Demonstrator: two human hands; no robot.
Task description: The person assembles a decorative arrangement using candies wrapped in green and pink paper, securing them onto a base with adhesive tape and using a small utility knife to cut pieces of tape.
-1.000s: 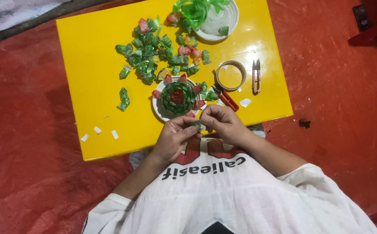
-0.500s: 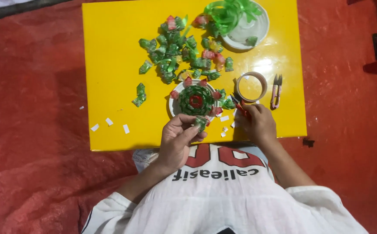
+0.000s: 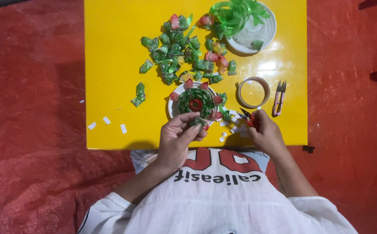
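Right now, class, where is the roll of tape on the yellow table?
In the head view, the roll of tape lies flat on the yellow table, right of the round wreath and left of the pink snips, just beyond the right hand.

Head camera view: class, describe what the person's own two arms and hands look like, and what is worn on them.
Both forearms are bare. The left hand and right hand wear no gloves; no rings or watch can be made out. Short white sleeves of a loose white shirt end near the elbows. No markings show on the sleeves.
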